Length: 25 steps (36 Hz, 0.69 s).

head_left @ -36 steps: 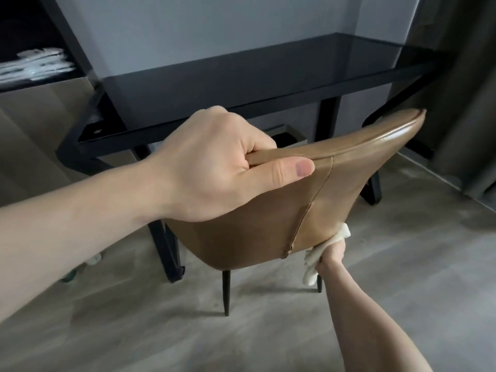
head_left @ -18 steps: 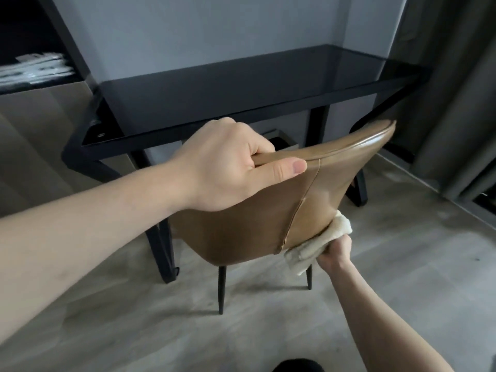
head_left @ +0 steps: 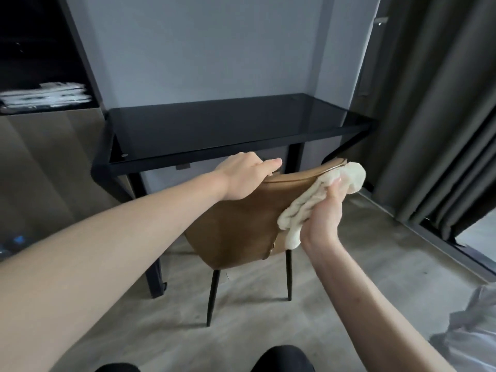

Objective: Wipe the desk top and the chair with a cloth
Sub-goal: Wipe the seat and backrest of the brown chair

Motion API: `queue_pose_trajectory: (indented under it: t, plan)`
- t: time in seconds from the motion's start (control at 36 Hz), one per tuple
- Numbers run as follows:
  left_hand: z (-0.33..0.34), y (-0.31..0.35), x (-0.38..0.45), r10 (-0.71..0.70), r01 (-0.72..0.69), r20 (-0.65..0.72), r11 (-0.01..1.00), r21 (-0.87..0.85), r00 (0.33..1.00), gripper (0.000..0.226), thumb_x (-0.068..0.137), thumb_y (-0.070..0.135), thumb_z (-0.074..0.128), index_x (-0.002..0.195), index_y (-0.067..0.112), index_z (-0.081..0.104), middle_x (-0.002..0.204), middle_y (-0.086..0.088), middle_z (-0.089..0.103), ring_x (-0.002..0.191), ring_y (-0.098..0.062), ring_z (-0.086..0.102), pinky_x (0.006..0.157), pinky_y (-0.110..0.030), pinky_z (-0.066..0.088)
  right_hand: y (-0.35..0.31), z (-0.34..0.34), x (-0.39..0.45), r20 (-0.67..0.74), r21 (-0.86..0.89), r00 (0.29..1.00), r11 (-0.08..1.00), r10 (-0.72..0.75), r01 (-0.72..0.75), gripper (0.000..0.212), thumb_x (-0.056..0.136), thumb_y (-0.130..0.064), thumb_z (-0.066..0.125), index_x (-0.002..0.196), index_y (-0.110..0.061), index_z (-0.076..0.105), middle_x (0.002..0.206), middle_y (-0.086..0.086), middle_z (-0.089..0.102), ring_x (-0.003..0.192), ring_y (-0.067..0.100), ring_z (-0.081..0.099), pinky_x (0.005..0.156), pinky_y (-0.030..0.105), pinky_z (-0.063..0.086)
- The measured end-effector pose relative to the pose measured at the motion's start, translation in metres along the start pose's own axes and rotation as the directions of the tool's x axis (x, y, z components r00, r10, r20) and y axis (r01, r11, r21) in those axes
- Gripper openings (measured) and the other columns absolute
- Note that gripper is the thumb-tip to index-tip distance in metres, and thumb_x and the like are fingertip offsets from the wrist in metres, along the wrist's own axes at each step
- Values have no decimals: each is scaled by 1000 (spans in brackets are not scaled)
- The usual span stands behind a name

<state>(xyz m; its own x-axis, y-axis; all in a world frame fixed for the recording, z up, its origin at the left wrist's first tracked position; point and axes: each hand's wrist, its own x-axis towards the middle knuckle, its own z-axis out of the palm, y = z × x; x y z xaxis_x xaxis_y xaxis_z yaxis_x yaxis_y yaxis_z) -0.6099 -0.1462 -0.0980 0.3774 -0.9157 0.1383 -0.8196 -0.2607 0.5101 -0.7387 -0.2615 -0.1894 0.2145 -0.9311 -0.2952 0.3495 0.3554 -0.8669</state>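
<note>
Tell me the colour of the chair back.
Tan brown, with a lighter seam; the chair back shows plainly in the head view.

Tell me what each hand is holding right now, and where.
Left hand grips the chair by the top edge of its backrest. Right hand holds the bunched cloth against the backrest's right side.

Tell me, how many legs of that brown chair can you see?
2. One thin black leg stands under the chair's left side, the other under its right, below the cloth. Any further legs are hidden behind the chair back.
</note>
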Motion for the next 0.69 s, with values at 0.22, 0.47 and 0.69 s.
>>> queue_pose_trajectory:
  t: [0.22, 0.47, 0.69]
  plan:
    - [-8, -5, 4, -74, 100, 134, 975, -196, 988, 55, 103, 51, 34, 90, 24, 81, 105, 3, 75, 104, -15, 63, 106, -40, 39, 45, 33, -59, -68, -32, 968, 970, -242, 240, 64, 106, -58, 39, 163, -40, 14, 159, -3, 37, 144, 21, 41, 119, 52, 35]
    - [0, 11, 21, -77, 86, 75, 988, -131, 994, 41, 93, 35, 46, 66, 13, 25, 62, -5, 31, 63, -22, 30, 64, -39, 27, 38, 30, 35, -226, -55, 956, 983, -185, 177, 78, 93, -82, 28, 149, -32, 50, 147, 0, 56, 134, 22, 53, 116, 46, 38]
    - [3, 11, 30, -38, 46, 60, 989, -142, 997, 43, 91, 32, 48, 63, 14, 19, 55, 0, 22, 59, -21, 23, 61, -40, 24, 39, 10, 66, -230, 9, 955, 982, 185, -189, 92, 71, -91, 27, 122, -24, 64, 122, 2, 66, 110, 27, 60, 99, 47, 38]
